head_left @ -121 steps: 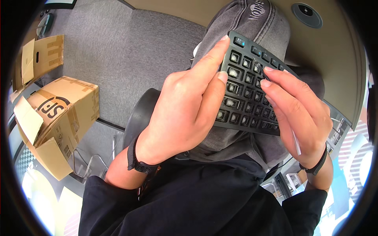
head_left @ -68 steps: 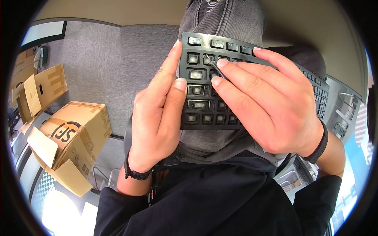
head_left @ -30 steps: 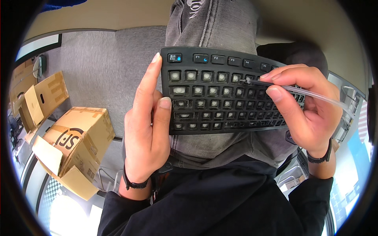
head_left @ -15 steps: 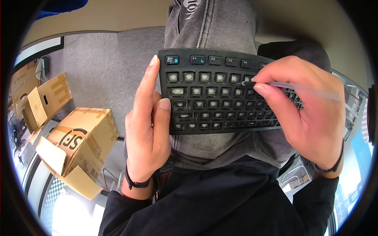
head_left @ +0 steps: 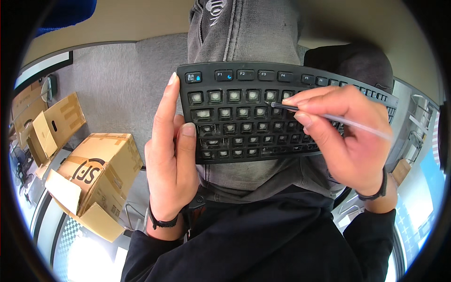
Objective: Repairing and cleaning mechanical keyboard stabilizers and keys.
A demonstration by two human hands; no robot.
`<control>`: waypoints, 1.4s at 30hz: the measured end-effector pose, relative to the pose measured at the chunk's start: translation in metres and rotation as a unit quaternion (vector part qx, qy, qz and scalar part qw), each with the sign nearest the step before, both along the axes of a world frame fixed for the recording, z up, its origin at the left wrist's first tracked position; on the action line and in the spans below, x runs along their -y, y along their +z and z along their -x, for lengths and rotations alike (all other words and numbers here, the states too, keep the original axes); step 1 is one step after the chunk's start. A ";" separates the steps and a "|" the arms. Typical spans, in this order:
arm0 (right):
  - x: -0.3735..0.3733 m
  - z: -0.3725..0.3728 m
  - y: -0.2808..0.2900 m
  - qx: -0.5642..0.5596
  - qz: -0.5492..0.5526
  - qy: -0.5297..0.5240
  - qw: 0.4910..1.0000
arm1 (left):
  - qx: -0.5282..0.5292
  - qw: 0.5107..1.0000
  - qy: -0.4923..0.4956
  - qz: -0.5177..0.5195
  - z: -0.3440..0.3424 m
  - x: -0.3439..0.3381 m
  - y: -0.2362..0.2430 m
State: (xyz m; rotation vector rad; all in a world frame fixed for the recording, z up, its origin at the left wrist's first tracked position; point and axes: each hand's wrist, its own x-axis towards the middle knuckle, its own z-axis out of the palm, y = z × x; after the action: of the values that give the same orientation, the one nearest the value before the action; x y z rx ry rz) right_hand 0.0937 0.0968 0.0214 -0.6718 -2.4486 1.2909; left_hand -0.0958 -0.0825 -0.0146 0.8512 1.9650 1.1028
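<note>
A black keyboard [head_left: 221,164] rests on my lap over grey jeans. Its top row of function keys is in place, while the rows below show bare pale switch sockets without keycaps. My left hand [head_left: 170,164] grips the keyboard's left end, thumb on the front and index finger stretched along the side edge. Pinched in my right hand [head_left: 352,136] is a thin brush [head_left: 338,121] with a translucent handle and a dark tip. That tip touches or hovers just over the sockets near the top bare row. The right hand hides part of the keyboard's right half.
Left of my legs, an open cardboard box [head_left: 101,162] sits by grey carpet [head_left: 112,89]. Another open carton [head_left: 63,115] lies farther left. A blue item [head_left: 70,14] hangs at the upper left. Metal racks and a bright surface show along the right rim.
The brush tip has moved left across the sockets with my right hand. In the picture, the keyboard and my left hand sit slightly farther left, and more function keys show.
</note>
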 end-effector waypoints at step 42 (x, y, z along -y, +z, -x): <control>0.054 -0.012 -0.011 -0.233 0.195 0.002 0.953 | -0.167 0.922 -0.233 -0.259 0.009 0.000 0.010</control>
State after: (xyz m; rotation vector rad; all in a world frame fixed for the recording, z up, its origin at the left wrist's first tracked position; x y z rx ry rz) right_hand 0.1060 0.0430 0.0100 -0.3852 -1.8378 1.7268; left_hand -0.1053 -0.0829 -0.0047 1.7888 1.5913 1.2558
